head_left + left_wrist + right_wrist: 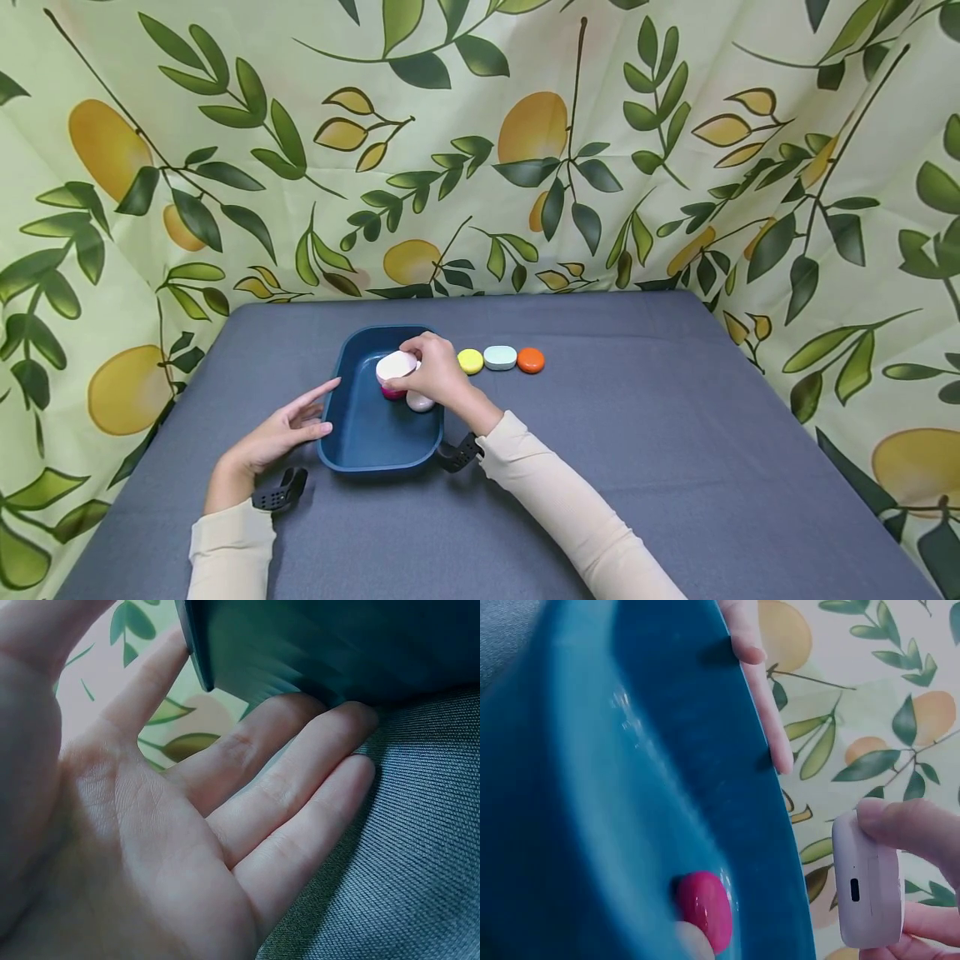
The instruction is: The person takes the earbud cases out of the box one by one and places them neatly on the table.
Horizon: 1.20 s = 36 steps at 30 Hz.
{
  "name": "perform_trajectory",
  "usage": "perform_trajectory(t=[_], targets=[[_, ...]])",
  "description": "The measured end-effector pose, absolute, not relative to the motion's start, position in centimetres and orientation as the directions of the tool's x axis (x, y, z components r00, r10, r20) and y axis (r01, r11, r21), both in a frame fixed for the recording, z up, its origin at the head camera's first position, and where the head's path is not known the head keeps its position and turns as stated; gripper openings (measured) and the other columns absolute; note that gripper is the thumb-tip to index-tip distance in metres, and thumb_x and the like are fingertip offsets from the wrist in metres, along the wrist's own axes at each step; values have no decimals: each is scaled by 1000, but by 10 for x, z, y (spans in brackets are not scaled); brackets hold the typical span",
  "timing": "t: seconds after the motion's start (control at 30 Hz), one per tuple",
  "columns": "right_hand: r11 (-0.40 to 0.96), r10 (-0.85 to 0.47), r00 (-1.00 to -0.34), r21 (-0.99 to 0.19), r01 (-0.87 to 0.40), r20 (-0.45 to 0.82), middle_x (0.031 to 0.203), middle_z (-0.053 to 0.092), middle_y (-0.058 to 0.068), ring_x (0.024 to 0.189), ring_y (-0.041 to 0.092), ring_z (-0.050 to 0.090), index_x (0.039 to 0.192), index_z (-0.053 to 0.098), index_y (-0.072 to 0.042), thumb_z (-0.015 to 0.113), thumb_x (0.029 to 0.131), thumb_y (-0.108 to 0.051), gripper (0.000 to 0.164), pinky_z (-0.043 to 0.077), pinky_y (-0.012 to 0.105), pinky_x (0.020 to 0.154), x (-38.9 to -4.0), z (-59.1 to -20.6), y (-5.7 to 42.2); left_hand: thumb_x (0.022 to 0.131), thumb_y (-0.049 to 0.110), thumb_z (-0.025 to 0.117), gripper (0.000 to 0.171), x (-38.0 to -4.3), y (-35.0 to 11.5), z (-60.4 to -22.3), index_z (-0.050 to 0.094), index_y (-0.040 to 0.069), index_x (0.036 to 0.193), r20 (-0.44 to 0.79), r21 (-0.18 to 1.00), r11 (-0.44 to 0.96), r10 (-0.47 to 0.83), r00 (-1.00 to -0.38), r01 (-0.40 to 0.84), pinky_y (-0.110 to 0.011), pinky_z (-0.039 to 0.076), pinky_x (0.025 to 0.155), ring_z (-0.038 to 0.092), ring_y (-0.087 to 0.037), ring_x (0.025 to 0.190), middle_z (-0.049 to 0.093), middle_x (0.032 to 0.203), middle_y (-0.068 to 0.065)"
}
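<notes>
- Right sleeve (573,508), nearest the head camera, crosses the table (637,433) from lower right.
- White case (395,366) is up over the far half of the blue tray (367,437), off its floor. Right hand (441,371) pinches it, thumb and fingers on opposite edges.
- Left hand (281,437) at the tray's left side, fingers apart, forefinger tip touching the rim, not wrapped round it.
- Handling, my read: case is light, stiff plastic; smooth shell, so a bit slippery. Rounded edges could roll out of a loose pinch.
- Right-wrist view shows a small dark slot in the case's side, likely a port. Grip the broad edges, keep fingers off that. Side seam may be a lid; squeezing across it could pop it.
- Magenta piece (392,394) and pale case (420,403) sit in the tray just under the hand; a drop would hit them.
- Tray walls upright, corners rounded. Near half of the floor is the roomiest spot inside.
- Outside right: yellow case (470,361), pale blue case (500,358), orange case (531,360) in a tight row. Sideways exit is cramped there; table beyond orange has plenty of room.
</notes>
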State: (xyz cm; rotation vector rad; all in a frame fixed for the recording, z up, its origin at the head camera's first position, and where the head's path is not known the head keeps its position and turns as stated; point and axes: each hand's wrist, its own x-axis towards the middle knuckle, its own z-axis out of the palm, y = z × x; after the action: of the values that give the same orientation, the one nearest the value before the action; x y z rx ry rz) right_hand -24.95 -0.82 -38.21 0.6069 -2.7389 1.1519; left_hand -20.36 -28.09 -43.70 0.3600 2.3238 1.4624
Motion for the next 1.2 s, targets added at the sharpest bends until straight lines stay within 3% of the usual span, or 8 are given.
perform_trajectory(t=[0.3,0.53,0.97,1.2], targets=[[616,-175,-946,-719,-322,274,94,66,12,80,16,55,102,71,-2,89,64,-26,48,41,18,66,-242,-392,11,96,22,57,71,-204,-281,-438,18,15,155,-167,907,421,406,-898,22,-73,25,108,15,-57,142,9,160,-29],[590,-40,-955,-764,-260,294,96,67,15,86,27,60,98,71,1,91,60,-23,49,43,24,68,-238,-396,29,96,21,57,71,-202,-280,-436,18,14,155,-168,910,415,411,-896,20,-73,24,108,14,-58,143,8,160,-29],[634,193,-954,-772,-58,230,96,67,16,86,28,59,96,70,1,92,59,-25,51,47,34,74,-246,-410,60,96,20,57,71,-204,-281,-436,18,15,155,-158,912,409,420,-894,31,-75,23,107,12,-59,142,7,160,-29],[633,240,-956,-774,22,169,96,70,17,86,28,61,94,69,1,93,56,-23,51,49,36,75,-249,-423,65,96,21,57,71,-203,-281,-436,18,15,155,-156,911,412,418,-895,34,-75,23,107,13,-58,142,8,160,-30]])
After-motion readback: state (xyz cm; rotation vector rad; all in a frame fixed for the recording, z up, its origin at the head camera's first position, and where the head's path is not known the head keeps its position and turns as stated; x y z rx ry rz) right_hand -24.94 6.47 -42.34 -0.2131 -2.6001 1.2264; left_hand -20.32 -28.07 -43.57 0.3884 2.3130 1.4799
